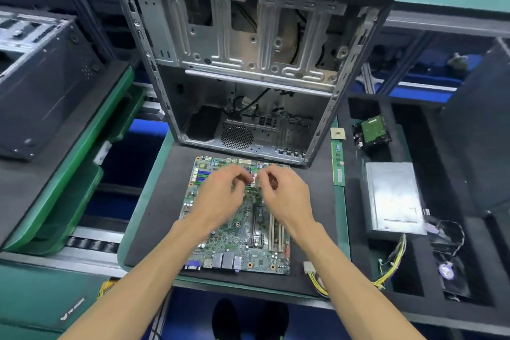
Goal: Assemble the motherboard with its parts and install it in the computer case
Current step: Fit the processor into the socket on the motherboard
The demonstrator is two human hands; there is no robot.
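While the motherboard [237, 218] lies flat on the black mat [154, 201] before the open case [248, 63], both hands [220, 196] [287, 196] curl over its socket area; whether they pinch anything I cannot tell. A slip there could, I judge, bend socket pins. The CPU [338, 134] and RAM stick [339, 164] wait at the right. No writing is legible.

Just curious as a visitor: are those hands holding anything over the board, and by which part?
Cannot tell. Both hands, left and right, curl their fingers over the socket area of the motherboard, hiding whatever they may pinch.
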